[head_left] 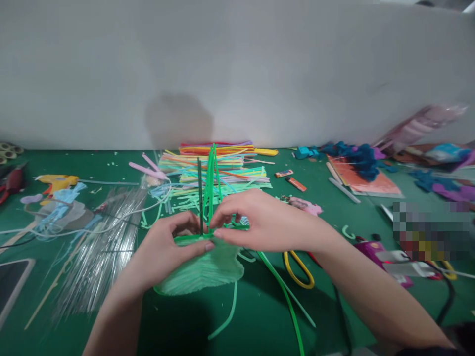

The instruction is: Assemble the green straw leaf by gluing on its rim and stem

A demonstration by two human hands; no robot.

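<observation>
My left hand point(177, 242) is closed on a light green leaf-shaped piece made of pipe cleaners point(208, 269), its thumb along the top edge. At the same edge, the fingertips of my right hand point(245, 222) pinch the base of bright green pipe cleaners point(211, 183) that stand upright from the piece. A dark thin stem point(201, 198) also rises there, between the two hands. One pale green strand point(228, 314) hangs below the piece, and a longer bright green strand point(287, 296) trails toward the front of the table. My right fingers partly hide the join.
Bundles of coloured pipe cleaners point(222, 173) lie behind my hands. Left are clear thin sticks point(100, 262), a yellow glue gun point(57, 183), a white cable point(122, 223) and a tablet-like device point(18, 282). Right are yellow-handled scissors point(309, 282), a purple box point(371, 252) and blue scraps point(365, 163).
</observation>
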